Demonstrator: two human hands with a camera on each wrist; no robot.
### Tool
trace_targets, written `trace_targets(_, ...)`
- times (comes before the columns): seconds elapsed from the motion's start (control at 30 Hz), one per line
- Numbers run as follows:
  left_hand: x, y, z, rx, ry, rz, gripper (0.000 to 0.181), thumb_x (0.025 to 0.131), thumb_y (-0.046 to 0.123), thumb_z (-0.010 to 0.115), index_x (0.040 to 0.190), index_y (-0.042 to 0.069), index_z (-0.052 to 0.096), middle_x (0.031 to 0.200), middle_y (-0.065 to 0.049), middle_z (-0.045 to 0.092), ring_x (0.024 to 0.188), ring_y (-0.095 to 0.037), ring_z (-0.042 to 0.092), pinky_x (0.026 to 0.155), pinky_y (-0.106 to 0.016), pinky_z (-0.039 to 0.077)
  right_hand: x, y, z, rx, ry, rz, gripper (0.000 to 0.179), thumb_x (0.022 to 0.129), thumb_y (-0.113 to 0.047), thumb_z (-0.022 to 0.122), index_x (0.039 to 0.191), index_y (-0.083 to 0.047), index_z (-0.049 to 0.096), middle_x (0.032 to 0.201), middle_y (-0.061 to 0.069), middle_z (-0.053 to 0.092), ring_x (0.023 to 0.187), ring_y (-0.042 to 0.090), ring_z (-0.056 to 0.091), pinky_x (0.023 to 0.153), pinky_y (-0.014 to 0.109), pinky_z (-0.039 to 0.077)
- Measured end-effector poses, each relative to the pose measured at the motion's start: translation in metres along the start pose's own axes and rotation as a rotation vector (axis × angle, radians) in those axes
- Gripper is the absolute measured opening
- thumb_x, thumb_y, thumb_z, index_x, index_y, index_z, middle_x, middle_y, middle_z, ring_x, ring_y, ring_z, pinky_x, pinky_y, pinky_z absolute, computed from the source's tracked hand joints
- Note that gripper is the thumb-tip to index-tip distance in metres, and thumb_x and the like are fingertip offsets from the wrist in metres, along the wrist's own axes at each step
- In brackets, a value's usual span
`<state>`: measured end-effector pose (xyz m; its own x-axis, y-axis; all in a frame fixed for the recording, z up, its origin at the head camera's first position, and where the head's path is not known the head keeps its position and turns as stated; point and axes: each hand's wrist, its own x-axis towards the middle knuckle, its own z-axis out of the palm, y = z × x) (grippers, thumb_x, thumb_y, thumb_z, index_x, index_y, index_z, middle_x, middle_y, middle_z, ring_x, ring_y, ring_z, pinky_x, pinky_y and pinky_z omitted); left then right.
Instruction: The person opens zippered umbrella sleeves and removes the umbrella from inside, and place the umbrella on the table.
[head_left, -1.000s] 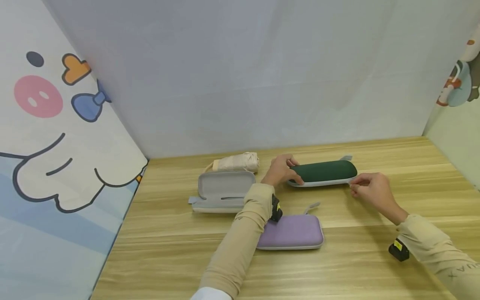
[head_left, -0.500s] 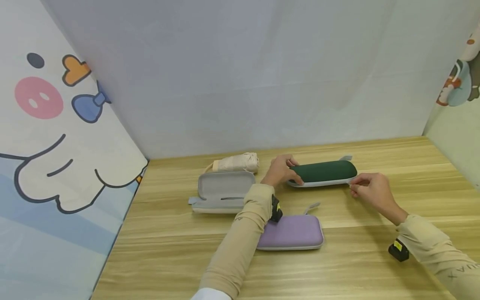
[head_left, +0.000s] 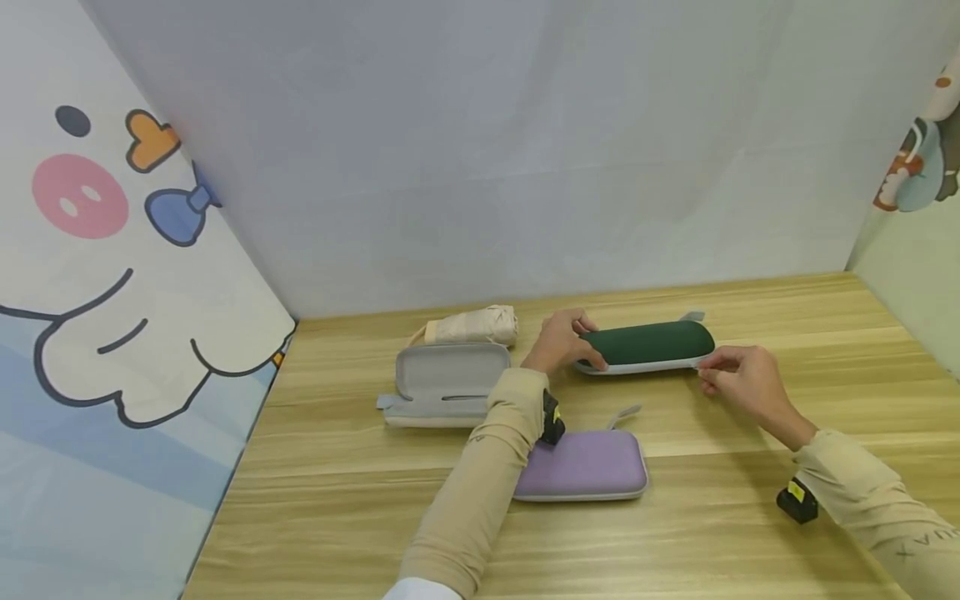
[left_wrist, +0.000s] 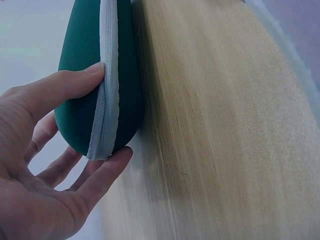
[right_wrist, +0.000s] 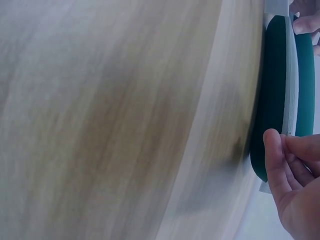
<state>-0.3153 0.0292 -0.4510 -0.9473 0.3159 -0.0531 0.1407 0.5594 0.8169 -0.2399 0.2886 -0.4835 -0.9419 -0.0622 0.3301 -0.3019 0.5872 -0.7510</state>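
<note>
Stretching left to right on the table [head_left: 337, 500], the green case [head_left: 652, 343] is gripped at its left end by the left hand [head_left: 558, 342], its zipper [right_wrist: 291, 80] pinched near the other by the right hand [head_left: 750, 383].

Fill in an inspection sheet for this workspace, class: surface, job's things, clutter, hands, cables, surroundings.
Surface: wood-grain table.
Job's things: green case, looks closed, its pale zip facing the person.
Clutter: open grey-lined case; beige rolled bundle behind it; closed purple case, partly hidden by the left arm.
Hands: left hand holds the green case's left end; right hand pinches at the zip near the other end, any pull tab hidden.
Cables: nothing seen.
Surroundings: pale backdrop behind; cartoon-printed panel at left.
</note>
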Motion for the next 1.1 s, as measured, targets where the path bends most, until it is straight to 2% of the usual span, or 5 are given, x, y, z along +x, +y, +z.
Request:
trace_targets(0.17, 0.0008, -0.0017, -0.0001, -0.008, 0.003, 0.003, 0.043, 0.062, 0.008, 0.089, 0.097, 0.012, 0.066, 0.103, -0.003, 0.059, 0.093, -0.020, 0.053, 0.072, -0.032, 0.048, 0.0007, -0.0011, 0.0023, 0.020, -0.002, -0.007, 0.004, 0.080, 0.010, 0.065, 0.079, 0.010, 0.069, 0.068, 0.019, 0.067, 0.052, 0.013, 0.063, 0.051, 0.017, 0.049)
trace_targets(0.6, -0.0003, -0.0034, 0.0017, -0.019, 0.000, -0.017, 0.042, 0.060, 0.007, 0.090, 0.094, 0.015, 0.065, 0.102, -0.001, 0.058, 0.093, -0.019, 0.052, 0.072, -0.031, 0.048, -0.0006, 0.0043, 0.0047, 0.048, -0.018, 0.052, 0.004, 0.082, 0.010, 0.063, 0.082, 0.012, 0.067, 0.070, 0.020, 0.066, 0.052, 0.014, 0.063, 0.052, 0.018, 0.049)
trace_targets(1.1, 0.0014, -0.0007, 0.0011, -0.016, 0.001, -0.026, 0.041, 0.061, 0.007, 0.090, 0.093, 0.016, 0.065, 0.102, 0.000, 0.059, 0.091, -0.019, 0.054, 0.072, -0.031, 0.048, 0.0003, 0.0044, 0.0003, 0.097, -0.060, 0.029, 0.005, 0.083, 0.010, 0.063, 0.083, 0.012, 0.067, 0.074, 0.024, 0.066, 0.058, 0.018, 0.065, 0.053, 0.025, 0.053)
